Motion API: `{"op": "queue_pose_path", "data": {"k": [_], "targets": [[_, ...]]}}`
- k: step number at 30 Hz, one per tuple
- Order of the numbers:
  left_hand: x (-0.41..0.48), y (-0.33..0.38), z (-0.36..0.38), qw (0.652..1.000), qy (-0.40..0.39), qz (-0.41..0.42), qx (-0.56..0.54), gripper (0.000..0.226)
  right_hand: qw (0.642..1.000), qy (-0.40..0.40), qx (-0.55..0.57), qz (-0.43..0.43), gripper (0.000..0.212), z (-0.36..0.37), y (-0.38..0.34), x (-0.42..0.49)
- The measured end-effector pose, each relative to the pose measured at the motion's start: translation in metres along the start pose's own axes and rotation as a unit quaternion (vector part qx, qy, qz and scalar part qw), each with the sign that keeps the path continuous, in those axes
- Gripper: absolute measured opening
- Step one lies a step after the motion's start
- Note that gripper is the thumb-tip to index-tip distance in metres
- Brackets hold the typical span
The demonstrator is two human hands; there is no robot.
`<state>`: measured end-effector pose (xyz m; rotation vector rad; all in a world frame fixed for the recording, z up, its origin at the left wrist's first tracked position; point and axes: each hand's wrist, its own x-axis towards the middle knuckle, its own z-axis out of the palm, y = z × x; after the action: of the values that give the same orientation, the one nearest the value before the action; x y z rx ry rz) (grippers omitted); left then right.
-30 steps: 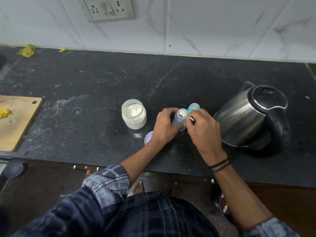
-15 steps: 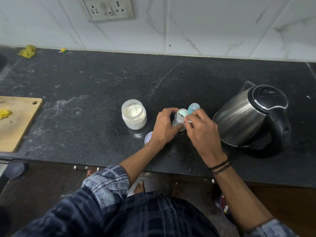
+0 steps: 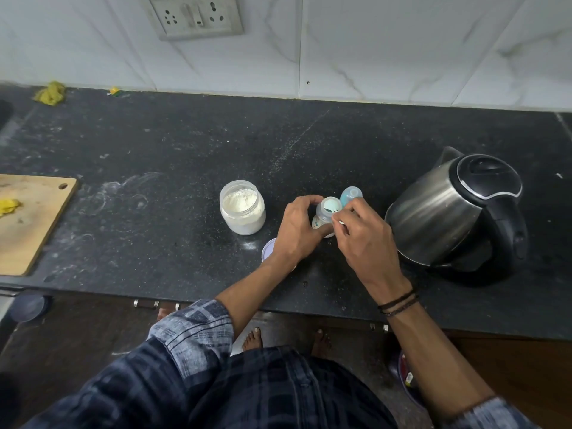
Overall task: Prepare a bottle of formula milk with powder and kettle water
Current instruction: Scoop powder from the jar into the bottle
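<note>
Sensibly, just past the set-aside lid point(image 3: 268, 249), the left hand point(image 3: 297, 232) curls round the upright bottle point(image 3: 325, 212) to steady it on the counter point(image 3: 173, 261) while the right hand point(image 3: 366, 243) pinches a small scoop point(image 3: 340, 223) at its mouth, with the open powder jar point(image 3: 242, 209) to the left and the kettle point(image 3: 448, 209) to the right, both within easy reach.

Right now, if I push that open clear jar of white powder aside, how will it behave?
The squat clear plastic jar of white powder probably slides rather than tips on the dark stone counter. It looks mostly full, so likely some heft. With no lid on, a jerky push could spill powder.
</note>
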<state>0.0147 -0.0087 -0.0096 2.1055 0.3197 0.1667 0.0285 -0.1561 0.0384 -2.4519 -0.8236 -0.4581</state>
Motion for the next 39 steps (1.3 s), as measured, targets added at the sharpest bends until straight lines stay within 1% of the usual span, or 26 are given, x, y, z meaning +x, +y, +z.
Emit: {"op": "queue_pose_path", "data": {"k": [9,13,16,19,21,23,26,28,30,32,36,37,39], "targets": [[0.000,0.001,0.000,1.000,-0.002,-0.003,-0.001,0.058,1.000,0.001,0.009,0.000,0.015,-0.001,0.001,0.002],[0.001,0.000,0.001,1.000,-0.005,-0.008,0.008,0.057,0.999,0.025,0.017,0.010,0.012,0.000,0.002,0.001],[0.002,0.000,0.001,1.000,-0.004,-0.012,0.007,0.057,0.996,0.037,0.046,0.067,0.009,0.001,0.003,0.000],[0.002,0.001,0.000,1.000,0.000,-0.014,0.001,0.056,0.983,0.064,0.111,0.132,0.005,0.002,0.006,-0.001],[0.002,0.000,0.000,1.000,0.003,-0.018,-0.002,0.057,0.967,0.082,0.161,0.179,0.005,0.001,0.007,-0.002],[0.002,0.000,-0.001,1.000,0.001,-0.018,-0.001,0.062,0.939,0.092,0.224,0.244,0.006,0.001,0.008,-0.002],[-0.001,0.002,-0.004,1.000,-0.004,-0.014,-0.001,0.072,0.859,0.099,0.346,0.365,0.007,0.003,0.012,0.000],[-0.004,0.005,-0.008,1.000,0.001,0.000,0.002,0.071,0.821,0.116,0.391,0.399,0.006,0.004,0.014,0.000],[-0.010,0.009,-0.016,0.999,0.027,0.025,0.001,0.064,0.801,0.127,0.422,0.406,0.006,0.002,0.015,0.000],[-0.016,0.012,-0.026,0.996,0.069,0.046,-0.013,0.057,0.783,0.128,0.449,0.411,0.007,0.000,0.015,-0.001],[-0.031,0.012,-0.046,0.981,0.180,0.052,-0.056,0.052,0.754,0.118,0.496,0.414,0.005,-0.007,0.003,0.006],[-0.036,0.009,-0.051,0.973,0.218,0.055,-0.056,0.051,0.757,0.112,0.499,0.407,0.009,-0.007,-0.002,0.009],[-0.044,-0.002,-0.061,0.953,0.293,0.063,-0.043,0.048,0.781,0.093,0.488,0.380,0.018,-0.006,-0.014,0.018]]}}
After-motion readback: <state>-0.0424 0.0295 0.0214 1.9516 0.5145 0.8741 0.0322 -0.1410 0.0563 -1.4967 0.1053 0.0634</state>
